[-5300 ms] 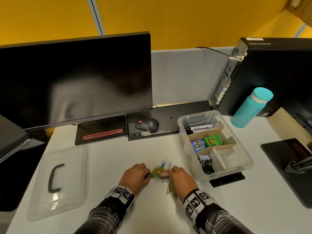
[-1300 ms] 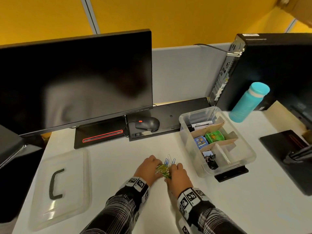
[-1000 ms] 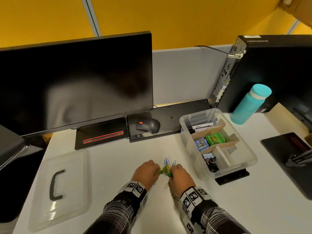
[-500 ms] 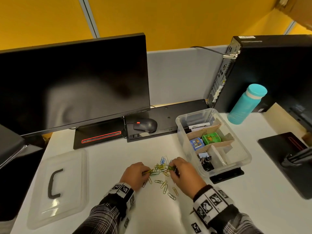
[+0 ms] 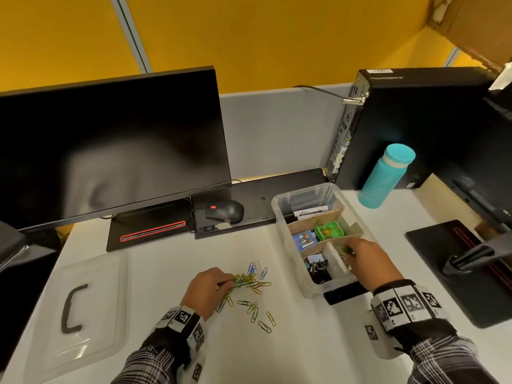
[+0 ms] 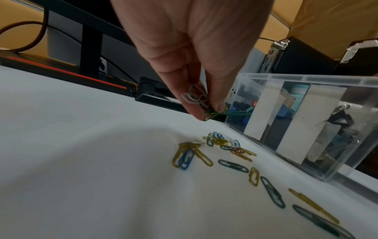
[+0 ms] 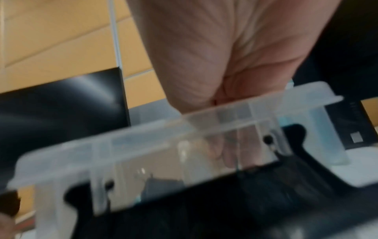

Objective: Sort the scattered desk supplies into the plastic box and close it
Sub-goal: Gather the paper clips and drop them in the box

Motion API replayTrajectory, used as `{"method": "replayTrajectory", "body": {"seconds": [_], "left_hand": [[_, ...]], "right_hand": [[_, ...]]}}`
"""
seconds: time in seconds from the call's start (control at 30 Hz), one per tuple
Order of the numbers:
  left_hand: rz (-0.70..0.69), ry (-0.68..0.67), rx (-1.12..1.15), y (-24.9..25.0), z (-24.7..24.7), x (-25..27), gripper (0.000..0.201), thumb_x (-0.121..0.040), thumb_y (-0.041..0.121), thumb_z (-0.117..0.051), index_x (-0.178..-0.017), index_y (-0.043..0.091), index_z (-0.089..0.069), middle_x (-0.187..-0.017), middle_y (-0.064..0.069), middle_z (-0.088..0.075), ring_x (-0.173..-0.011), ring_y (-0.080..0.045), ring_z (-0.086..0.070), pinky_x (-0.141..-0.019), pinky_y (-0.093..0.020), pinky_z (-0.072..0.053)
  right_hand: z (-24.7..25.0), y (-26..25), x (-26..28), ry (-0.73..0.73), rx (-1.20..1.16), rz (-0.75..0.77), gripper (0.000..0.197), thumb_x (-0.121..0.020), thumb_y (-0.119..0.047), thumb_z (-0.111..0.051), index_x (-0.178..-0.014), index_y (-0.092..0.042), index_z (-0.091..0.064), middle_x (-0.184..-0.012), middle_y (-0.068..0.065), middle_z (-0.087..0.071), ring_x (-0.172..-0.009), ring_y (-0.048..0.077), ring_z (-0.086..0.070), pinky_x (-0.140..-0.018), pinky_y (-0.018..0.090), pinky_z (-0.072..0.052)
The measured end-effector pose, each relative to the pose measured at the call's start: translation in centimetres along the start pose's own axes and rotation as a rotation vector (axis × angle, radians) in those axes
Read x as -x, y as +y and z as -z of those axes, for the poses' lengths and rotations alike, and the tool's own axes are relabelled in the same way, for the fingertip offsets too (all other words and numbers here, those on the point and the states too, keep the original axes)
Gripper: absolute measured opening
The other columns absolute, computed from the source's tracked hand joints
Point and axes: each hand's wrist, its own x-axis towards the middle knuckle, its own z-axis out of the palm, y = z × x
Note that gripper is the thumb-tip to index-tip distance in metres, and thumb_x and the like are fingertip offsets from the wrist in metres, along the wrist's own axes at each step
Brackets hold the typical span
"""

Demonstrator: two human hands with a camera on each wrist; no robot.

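Note:
Colored paper clips (image 5: 250,282) lie scattered on the white desk, left of the clear plastic box (image 5: 279,217). My left hand (image 5: 225,284) pinches a small bunch of paper clips (image 6: 201,100) just above the pile, thumb and fingertips (image 6: 218,105) pressed together. My right hand (image 5: 348,249) is over the box's front right compartment with green clips pinched in its curled fingers. The right wrist view is blurred, with the right hand (image 7: 229,153) dipping behind the box rim (image 7: 143,134). Cardboard dividers separate a marker (image 5: 310,211), a green case (image 5: 329,230), a blue case (image 5: 304,239) and binder clips (image 5: 317,268).
The clear lid (image 5: 74,309) with a black handle lies flat at the desk's left. A monitor (image 5: 110,151), a mouse (image 5: 225,210) and a keyboard (image 5: 277,189) stand behind. A teal bottle (image 5: 385,176) and a PC tower (image 5: 415,126) are at the back right, a black stand (image 5: 457,267) at the right.
My right hand left the pile and moved right over the box with some clips. The bunched pile has spread across the desk. My left hand stays at the pile, pinching clips.

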Motion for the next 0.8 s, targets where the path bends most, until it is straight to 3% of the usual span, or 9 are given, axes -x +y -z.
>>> {"method": "replayTrajectory", "body": {"seconds": [0.07,0.13,0.23,0.3,0.4,0.53,0.6,0.73,0.8], "left_hand": [[0.012,0.018,0.0,0.3,0.2,0.0,0.02,-0.091,0.028,-0.06,-0.108,0.028,-0.072,-0.094,0.008,-0.068,-0.085,-0.007,-0.061,-0.08,-0.025,-0.05],[0.017,0.05,0.006,0.8,0.7,0.2,0.021,-0.091,0.028,-0.061,-0.108,0.026,-0.072,-0.093,0.01,-0.068,-0.083,-0.005,-0.061,-0.079,-0.025,-0.051],[0.007,0.129,0.033,2.4,2.2,0.5,0.018,-0.089,0.025,-0.063,-0.104,0.025,-0.073,-0.09,0.012,-0.068,-0.08,-0.001,-0.061,-0.078,-0.026,-0.054],[-0.008,0.189,0.069,4.1,3.4,0.6,0.017,-0.088,0.024,-0.064,-0.102,0.024,-0.073,-0.087,0.015,-0.066,-0.079,0.001,-0.061,-0.074,-0.016,-0.053],[-0.06,0.225,0.189,8.4,4.7,0.6,0.017,-0.086,0.021,-0.066,-0.102,0.022,-0.073,-0.087,0.019,-0.065,-0.083,0.003,-0.061,-0.069,-0.008,-0.051],[-0.217,0.151,0.244,16.3,3.9,-1.2,0.017,-0.088,0.024,-0.065,-0.102,0.023,-0.074,-0.084,0.02,-0.064,-0.081,-0.003,-0.062,-0.073,-0.018,-0.054],[-0.306,0.092,0.19,20.0,2.5,-2.9,0.016,-0.09,0.025,-0.063,-0.1,0.021,-0.075,-0.085,0.01,-0.068,-0.078,-0.006,-0.061,-0.074,-0.024,-0.051],[-0.368,-0.105,-0.152,25.6,-1.5,-7.0,0.024,-0.093,0.023,-0.053,-0.095,0.012,-0.074,-0.087,-0.008,-0.071,-0.08,-0.022,-0.061,-0.07,-0.03,-0.046],[-0.365,-0.232,-0.323,27.3,-3.1,-8.3,0.026,-0.094,0.02,-0.049,-0.095,0.005,-0.07,-0.092,-0.015,-0.07,-0.082,-0.027,-0.06,-0.07,-0.032,-0.044]], "right_hand": [[0.4,-0.1,-0.2,-0.105,0.001,0.002,0.036,-0.09,-0.005,-0.049,-0.122,-0.016,-0.061,-0.118,0.01,-0.065,-0.107,0.028,-0.061,-0.09,0.031,-0.046],[1.0,0.2,-0.2,-0.123,-0.017,0.011,0.039,-0.089,-0.003,-0.047,-0.121,-0.02,-0.062,-0.117,0.008,-0.066,-0.106,0.026,-0.061,-0.089,0.03,-0.046],[2.0,1.4,0.4,0.174,-0.146,0.069,0.029,-0.089,-0.005,-0.048,-0.108,-0.02,-0.064,-0.107,0.006,-0.068,-0.094,0.023,-0.061,-0.082,0.033,-0.049],[2.3,2.3,0.9,0.361,-0.145,0.07,0.026,-0.09,-0.009,-0.05,-0.112,-0.016,-0.06,-0.11,0.007,-0.063,-0.098,0.024,-0.055,-0.082,0.037,-0.048],[0.9,3.9,1.4,0.333,-0.146,0.021,0.038,-0.092,-0.014,-0.049,-0.13,-0.012,-0.048,-0.126,0.011,-0.054,-0.11,0.029,-0.05,-0.091,0.04,-0.045],[-1.7,5.2,2.0,0.258,-0.387,-0.014,0.041,-0.099,-0.021,-0.035,-0.139,-0.011,-0.04,-0.135,0.013,-0.05,-0.12,0.027,-0.048,-0.101,0.03,-0.034],[-2.1,5.0,2.4,0.27,-0.494,-0.038,0.042,-0.1,-0.026,-0.031,-0.139,-0.012,-0.039,-0.138,0.01,-0.048,-0.124,0.024,-0.046,-0.102,0.025,-0.029],[-3.0,4.9,2.8,0.304,-0.637,-0.063,0.048,-0.098,-0.034,-0.027,-0.14,-0.012,-0.037,-0.14,0.011,-0.048,-0.127,0.026,-0.047,-0.108,0.034,-0.034],[-3.1,5.1,2.7,0.291,-0.658,-0.074,0.047,-0.099,-0.031,-0.027,-0.141,-0.013,-0.035,-0.141,0.011,-0.046,-0.127,0.025,-0.046,-0.107,0.032,-0.033]]}}
